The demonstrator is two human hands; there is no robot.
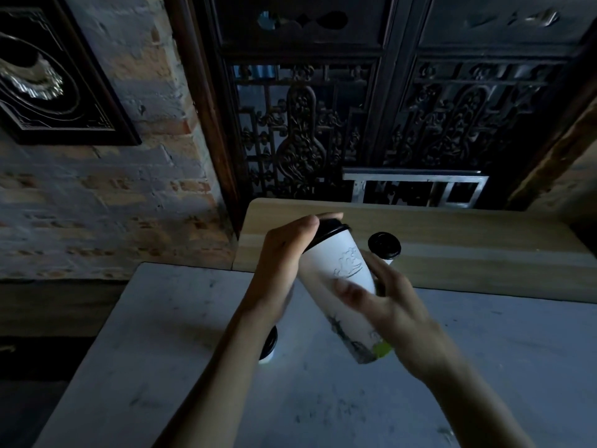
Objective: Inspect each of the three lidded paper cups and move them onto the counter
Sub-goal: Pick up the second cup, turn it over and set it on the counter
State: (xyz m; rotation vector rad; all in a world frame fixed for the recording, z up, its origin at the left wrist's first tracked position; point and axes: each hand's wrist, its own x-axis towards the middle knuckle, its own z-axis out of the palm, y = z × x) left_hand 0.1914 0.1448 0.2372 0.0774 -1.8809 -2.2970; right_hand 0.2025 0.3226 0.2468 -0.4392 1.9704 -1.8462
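The left hand [284, 253] curls over the black lid [326, 232] of a tall white paper cup [342, 286], fingers wrapped round the lid's rim at the cup's upper end. The right hand [397, 305] grasps the same cup lower down, thumb across the printed front and fingers behind the wall; its fingers are blurred, so exactly how they lie is hard to read. Between the two hands the cup is in the air and tilted: its long axis runs from the lid, up and to the left, down to the base, nearer the person and to the right.

The relation that matters is what lies beyond the lid end. The pale wooden counter [452, 227] sits straight ahead of the raised cup, a step up from the grey tabletop [193, 350] beneath the forearms. A second lidded cup [384, 245] stands upright near the counter's front edge, just behind the right hand's fingers, so the free space on the counter is to its left and right. A third cup [269, 349] stands on the grey tabletop, mostly hidden under the left wrist.

In my judgement the held cup is in mid-inspection; setting it down calls for bringing its axis upright and carrying it forward, clear of the cup already there.
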